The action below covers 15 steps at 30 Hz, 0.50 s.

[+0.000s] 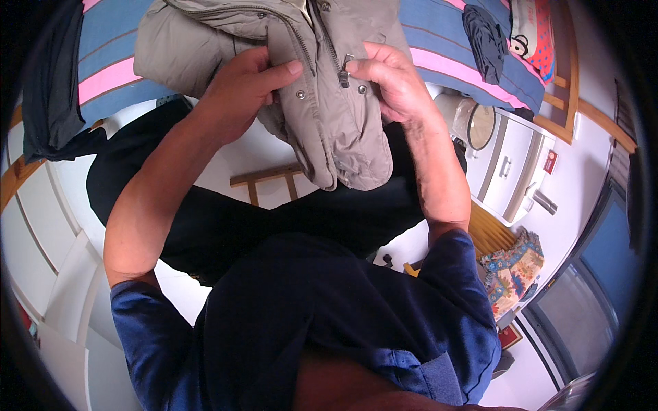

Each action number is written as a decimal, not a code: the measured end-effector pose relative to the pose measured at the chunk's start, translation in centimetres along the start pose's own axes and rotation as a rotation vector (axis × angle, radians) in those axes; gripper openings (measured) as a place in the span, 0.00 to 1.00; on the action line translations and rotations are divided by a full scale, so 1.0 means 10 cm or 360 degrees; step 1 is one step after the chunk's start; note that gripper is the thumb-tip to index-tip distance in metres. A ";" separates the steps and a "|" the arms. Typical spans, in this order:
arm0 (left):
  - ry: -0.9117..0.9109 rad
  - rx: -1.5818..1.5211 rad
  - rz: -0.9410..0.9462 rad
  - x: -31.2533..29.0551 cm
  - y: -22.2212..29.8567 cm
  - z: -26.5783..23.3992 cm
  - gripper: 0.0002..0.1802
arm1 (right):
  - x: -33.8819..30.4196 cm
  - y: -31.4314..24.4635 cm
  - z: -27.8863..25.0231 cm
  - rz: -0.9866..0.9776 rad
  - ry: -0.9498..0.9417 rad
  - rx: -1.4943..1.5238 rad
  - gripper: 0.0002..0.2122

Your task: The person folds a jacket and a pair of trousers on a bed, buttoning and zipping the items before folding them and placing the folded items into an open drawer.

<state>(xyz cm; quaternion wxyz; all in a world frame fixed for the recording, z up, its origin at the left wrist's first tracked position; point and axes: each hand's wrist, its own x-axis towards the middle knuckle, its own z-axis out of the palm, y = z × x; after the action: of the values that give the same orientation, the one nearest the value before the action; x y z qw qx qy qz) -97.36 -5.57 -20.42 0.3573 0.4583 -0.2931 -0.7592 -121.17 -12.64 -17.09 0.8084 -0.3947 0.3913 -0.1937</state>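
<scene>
A grey-beige padded jacket (319,103) with a front zip and snap buttons lies partly on the bed, its lower front edges hanging toward my lap. My left hand (248,85) grips the front flap on the left, thumb on top near a snap. On the other side my right hand (392,77) pinches the opposite front edge. Its thumb presses beside the dark zip slider (345,77). The fingers of both hands are partly hidden under the cloth.
A striped blue and pink bedspread (110,65) reaches across the far side. Dark clothing (51,89) drapes at the far left, and another dark cloth (484,44) lies at the right beside a red patterned bag (541,41). A white cabinet (510,161) stands to the right.
</scene>
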 end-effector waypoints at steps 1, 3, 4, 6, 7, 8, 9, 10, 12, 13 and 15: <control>-0.0005 0.0097 -0.0053 -0.06 0.09 0.00 0.23 | -0.02 -0.02 0.01 0.0003 -0.0025 -0.0053 0.12; -0.0012 0.0191 -0.0106 -0.09 0.09 0.00 0.23 | -0.03 -0.03 0.04 -0.0008 0.0006 -0.0126 0.11; 0.0014 0.0028 0.0000 -0.09 0.01 0.01 0.22 | -0.03 -0.04 0.06 -0.0018 0.0029 -0.0199 0.11; 0.0045 -0.0143 0.0108 -0.11 -0.04 0.00 0.20 | -0.02 -0.03 0.12 -0.0044 0.0049 -0.0216 0.11; 0.0020 -0.0136 0.0076 -0.11 -0.02 -0.01 0.21 | -0.02 -0.02 0.14 -0.0072 0.0080 -0.0227 0.11; -0.0005 -0.0129 0.0044 -0.12 0.00 -0.01 0.21 | -0.02 -0.01 0.14 -0.0063 0.0083 -0.0234 0.11; -0.0007 -0.0141 0.0044 -0.12 0.02 0.00 0.21 | -0.02 0.00 0.14 -0.0087 0.0078 -0.0213 0.12; -0.0039 -0.0209 0.0069 -0.12 0.05 0.03 0.22 | -0.01 0.00 0.14 -0.0109 0.0068 -0.0194 0.12; -0.0069 -0.0290 0.0097 -0.12 0.07 0.08 0.23 | -0.02 0.00 0.17 -0.0099 0.0081 -0.0166 0.13; -0.0048 -0.0316 0.0090 -0.11 0.08 0.10 0.23 | -0.02 0.00 0.19 -0.0102 0.0094 -0.0129 0.13; -0.0022 -0.0354 0.0088 -0.11 0.11 0.11 0.23 | -0.02 -0.02 0.21 -0.0089 0.0076 -0.0101 0.14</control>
<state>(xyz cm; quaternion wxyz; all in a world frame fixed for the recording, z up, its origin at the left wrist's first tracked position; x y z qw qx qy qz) -97.69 -5.21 -18.61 0.4246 0.4023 -0.2220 -0.7801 -119.66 -11.65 -16.00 0.7803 -0.4261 0.4052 -0.2131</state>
